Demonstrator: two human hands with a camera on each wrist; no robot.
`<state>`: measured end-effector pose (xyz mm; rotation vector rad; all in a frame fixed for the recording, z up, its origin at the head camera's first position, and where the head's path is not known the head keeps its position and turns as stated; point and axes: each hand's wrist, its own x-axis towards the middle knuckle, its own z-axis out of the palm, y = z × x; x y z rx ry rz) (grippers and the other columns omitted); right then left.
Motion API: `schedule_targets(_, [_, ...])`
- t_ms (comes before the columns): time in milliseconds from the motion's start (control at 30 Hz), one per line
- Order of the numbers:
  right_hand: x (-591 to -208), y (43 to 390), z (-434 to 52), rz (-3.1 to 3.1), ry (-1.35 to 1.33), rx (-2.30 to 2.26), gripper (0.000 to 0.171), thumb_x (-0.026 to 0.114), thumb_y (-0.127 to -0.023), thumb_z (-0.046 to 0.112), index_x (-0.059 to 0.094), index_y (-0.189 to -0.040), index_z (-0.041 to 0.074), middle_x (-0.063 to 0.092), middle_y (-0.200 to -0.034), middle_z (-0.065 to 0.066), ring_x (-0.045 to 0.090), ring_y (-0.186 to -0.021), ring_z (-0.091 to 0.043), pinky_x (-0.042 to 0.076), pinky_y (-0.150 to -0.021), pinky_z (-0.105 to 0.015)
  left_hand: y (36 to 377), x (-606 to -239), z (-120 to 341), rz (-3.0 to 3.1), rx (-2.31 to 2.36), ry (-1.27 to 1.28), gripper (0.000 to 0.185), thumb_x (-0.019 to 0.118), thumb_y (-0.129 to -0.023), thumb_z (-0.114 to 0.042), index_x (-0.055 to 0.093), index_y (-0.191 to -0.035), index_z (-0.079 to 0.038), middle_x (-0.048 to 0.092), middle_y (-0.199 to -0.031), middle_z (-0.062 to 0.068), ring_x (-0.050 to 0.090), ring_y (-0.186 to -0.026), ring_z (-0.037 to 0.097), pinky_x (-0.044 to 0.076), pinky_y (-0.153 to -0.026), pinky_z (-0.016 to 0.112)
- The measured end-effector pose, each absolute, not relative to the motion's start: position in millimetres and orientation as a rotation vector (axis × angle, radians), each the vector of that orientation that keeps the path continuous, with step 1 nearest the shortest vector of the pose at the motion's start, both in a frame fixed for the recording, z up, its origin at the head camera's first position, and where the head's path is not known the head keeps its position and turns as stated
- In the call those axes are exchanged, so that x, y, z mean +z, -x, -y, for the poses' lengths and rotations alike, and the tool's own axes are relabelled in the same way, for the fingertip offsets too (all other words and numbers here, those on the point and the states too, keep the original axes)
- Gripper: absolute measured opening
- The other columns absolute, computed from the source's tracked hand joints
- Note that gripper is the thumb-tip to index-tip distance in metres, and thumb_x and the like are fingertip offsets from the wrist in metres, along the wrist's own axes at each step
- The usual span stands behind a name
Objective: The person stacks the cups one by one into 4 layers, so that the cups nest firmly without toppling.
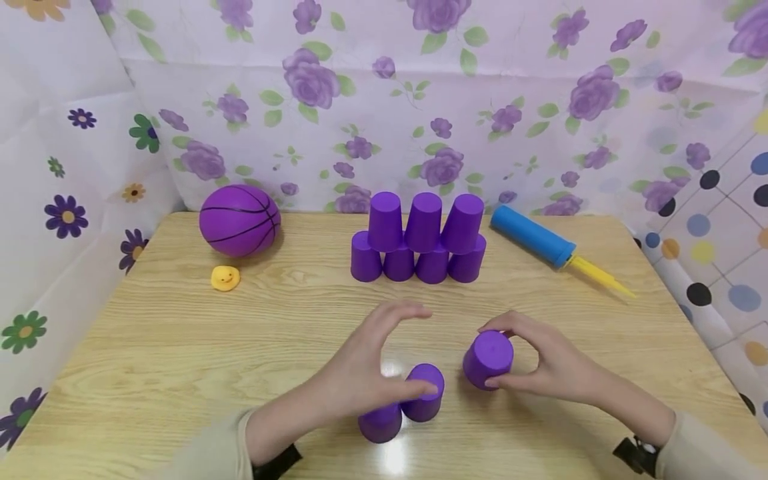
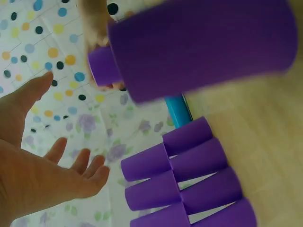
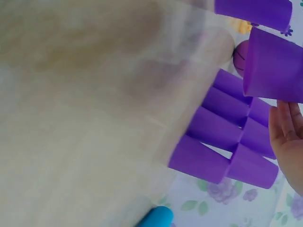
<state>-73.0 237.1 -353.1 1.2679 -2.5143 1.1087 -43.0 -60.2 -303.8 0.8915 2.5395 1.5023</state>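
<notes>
Grips a tapered purple plastic cup [image 1: 487, 365] base-up in the right hand [image 1: 543, 363], pinched between thumb and curled fingers, with its long axis near upright (cannot tell if touching the pale wood-grain tabletop [image 1: 240, 360]). Holds nothing in the left hand [image 1: 363, 367]: spreads the fingers in a loose curve, with the thumb over one of two matching base-up purple plastic cups [image 1: 423, 409]. Has this pair just left of the held cup, nearer the left hand. Faces a two-row stack of purple plastic cups [image 1: 423, 223] farther off, beyond the gap between both hands.

Purple cups [image 2: 208, 191] stand stacked beyond the left hand [image 2: 42, 177].
</notes>
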Motion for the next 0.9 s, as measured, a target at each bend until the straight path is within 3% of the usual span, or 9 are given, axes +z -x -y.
schedule_targets(100, [-341.8,72.8,-236.4,2.547,-1.276,1.092,0.064,0.087,-0.064,0.023,0.055,-0.120,0.017,0.059,-0.108,0.010,0.057,-0.096,-0.006,0.049,-0.082,-0.017,27.2,-310.2,69.7,-2.519,1.479,-0.820,0.074,0.083,-0.069,-0.030,0.045,-0.132,-0.025,0.043,-0.135,-0.009,0.039,-0.129,0.015,0.036,-0.106,0.044])
schedule_targets(333, [-312.9,75.0,-234.9,2.483,-1.369,0.997,0.065,0.088,-0.061,0.022,0.056,-0.118,0.016,0.059,-0.108,0.008,0.055,-0.096,-0.006,0.045,-0.081,-0.013,4.5,-330.6,87.6,-2.572,1.426,-0.722,0.070,0.083,-0.069,-0.032,0.048,-0.129,-0.023,0.047,-0.131,-0.007,0.045,-0.123,0.017,0.040,-0.102,0.045])
schedule_targets(533, [-271.7,90.5,-231.5,2.445,-1.430,0.908,0.064,0.089,-0.059,0.023,0.057,-0.115,0.017,0.059,-0.108,0.008,0.053,-0.096,-0.005,0.045,-0.078,-0.012,-7.7,-344.6,88.9,-2.560,1.432,-0.681,0.069,0.082,-0.070,-0.034,0.049,-0.129,-0.023,0.049,-0.123,-0.010,0.051,-0.113,0.015,0.045,-0.097,0.039])
schedule_targets(733, [-242.3,112.0,-226.3,2.357,-1.458,0.853,0.063,0.087,-0.061,0.020,0.059,-0.116,0.008,0.061,-0.110,0.002,0.054,-0.097,-0.007,0.044,-0.080,-0.014,-11.3,-353.0,84.9,-2.592,1.422,-0.680,0.061,0.083,-0.070,-0.026,0.052,-0.122,-0.022,0.046,-0.119,-0.010,0.052,-0.105,0.010,0.048,-0.091,0.032])
schedule_targets(900, [-233.5,128.8,-226.8,2.364,-1.324,0.894,0.069,0.088,-0.056,0.007,0.059,-0.118,0.006,0.062,-0.107,0.001,0.055,-0.095,-0.006,0.043,-0.084,-0.016,-10.7,-355.1,84.2,-2.675,1.416,-0.698,0.052,0.082,-0.070,-0.018,0.056,-0.114,-0.022,0.049,-0.118,-0.010,0.053,-0.106,0.011,0.049,-0.091,0.033])
